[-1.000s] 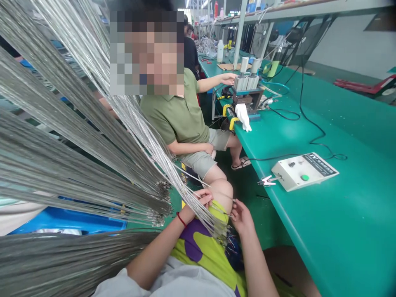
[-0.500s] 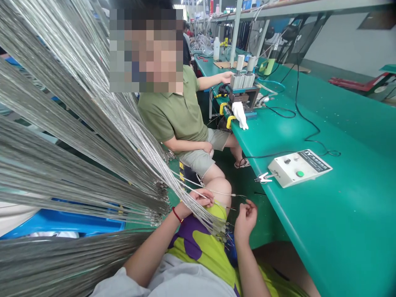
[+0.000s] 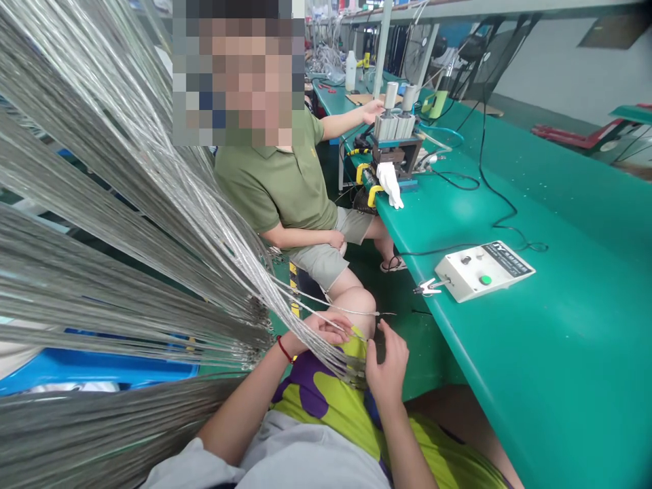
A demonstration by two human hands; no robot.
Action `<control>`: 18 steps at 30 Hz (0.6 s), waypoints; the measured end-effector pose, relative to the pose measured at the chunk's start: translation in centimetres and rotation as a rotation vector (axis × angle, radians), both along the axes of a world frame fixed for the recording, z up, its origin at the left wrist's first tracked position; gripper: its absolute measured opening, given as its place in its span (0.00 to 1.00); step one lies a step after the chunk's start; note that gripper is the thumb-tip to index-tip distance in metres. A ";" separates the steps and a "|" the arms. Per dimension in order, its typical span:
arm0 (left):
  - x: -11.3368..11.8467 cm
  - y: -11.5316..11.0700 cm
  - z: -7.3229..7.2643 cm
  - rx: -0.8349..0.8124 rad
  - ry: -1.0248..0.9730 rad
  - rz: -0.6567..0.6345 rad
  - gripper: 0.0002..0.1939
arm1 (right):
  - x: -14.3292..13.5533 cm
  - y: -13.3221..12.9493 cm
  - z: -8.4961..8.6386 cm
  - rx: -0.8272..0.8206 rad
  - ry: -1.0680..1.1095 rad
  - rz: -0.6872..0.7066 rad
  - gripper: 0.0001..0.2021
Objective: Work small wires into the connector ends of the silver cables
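Note:
A bundle of grey braided cables (image 3: 300,319) slopes down from the upper left, and its lower ends lie over my lap. My left hand (image 3: 322,329) is at the bundle, thumb and fingers closed on a cable whose tip points toward my right hand. Right of the cable ends is my right hand (image 3: 390,356), thumb and index finger apart around that tip, with nothing visibly gripped. One separate cable (image 3: 356,312) stretches past my left hand, its thin bare end free above both hands. Part of the bundle's ends is hidden behind my right hand.
A green-topped bench (image 3: 509,380) runs along the right, bearing a white control box (image 3: 486,272) with a green button. Farther back stands a metal press (image 3: 396,139), touched by a seated co-worker's hand (image 3: 373,111). More hanging cables (image 3: 127,272) fill the left, above a blue tray (image 3: 102,367).
My right hand has moved left toward the cable held in my left hand, and its fingers have spread. The separate cable's end has shifted slightly left and up. The view has shifted slightly.

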State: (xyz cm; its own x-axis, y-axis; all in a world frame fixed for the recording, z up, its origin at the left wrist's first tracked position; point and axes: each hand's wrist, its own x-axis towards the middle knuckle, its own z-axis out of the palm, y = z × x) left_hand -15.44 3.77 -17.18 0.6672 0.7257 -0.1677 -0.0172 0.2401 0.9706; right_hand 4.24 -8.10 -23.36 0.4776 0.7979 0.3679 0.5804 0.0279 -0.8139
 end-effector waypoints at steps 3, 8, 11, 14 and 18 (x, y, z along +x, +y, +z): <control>-0.5 -0.5 0.8 -0.036 0.011 -0.192 0.14 | -0.7 -0.6 1.3 0.020 -0.090 0.083 0.19; -1.2 -1.4 1.3 -0.035 0.027 -0.312 0.17 | -1.3 -0.7 2.9 0.042 -0.143 0.363 0.10; -1.0 -1.9 0.9 -0.001 0.070 -0.301 0.20 | -1.5 -0.6 3.2 0.030 -0.119 0.457 0.10; -0.9 -1.8 0.4 0.075 0.165 -0.200 0.25 | -1.6 -0.4 3.2 -0.017 -0.061 0.488 0.12; -1.9 -0.6 1.1 0.218 0.422 -0.103 0.21 | -1.4 0.0 3.1 -0.095 0.050 0.480 0.15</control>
